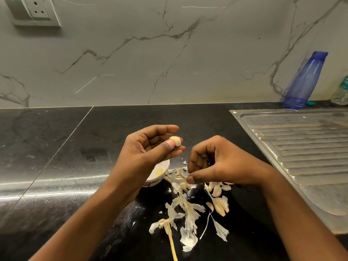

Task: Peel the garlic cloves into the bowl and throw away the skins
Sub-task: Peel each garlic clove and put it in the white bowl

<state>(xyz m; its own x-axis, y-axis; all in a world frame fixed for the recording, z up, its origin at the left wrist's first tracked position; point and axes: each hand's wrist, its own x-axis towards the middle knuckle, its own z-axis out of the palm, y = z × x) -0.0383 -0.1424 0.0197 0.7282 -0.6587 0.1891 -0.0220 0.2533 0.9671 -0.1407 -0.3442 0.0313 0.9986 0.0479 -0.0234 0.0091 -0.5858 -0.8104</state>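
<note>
My left hand [150,147] pinches a pale, peeled-looking garlic clove [175,141] between thumb and fingertips, above a small white bowl [163,173]. The bowl is mostly hidden under that hand; one yellowish clove [159,172] shows inside. My right hand [218,162] hovers to the right with loosely curled fingers and holds nothing I can make out. Its thumb tip lies close to the papery skins [185,210] scattered on the black counter. Several unpeeled cloves [219,202] lie below my right wrist. A dry garlic stalk [171,238] lies among the skins.
A steel sink drainboard [301,147] fills the right side. A blue plastic bottle [306,81] and a clear bottle [341,93] stand against the marble wall at the back right. A wall socket [35,10] is at the top left. The black counter [56,147] stretches left.
</note>
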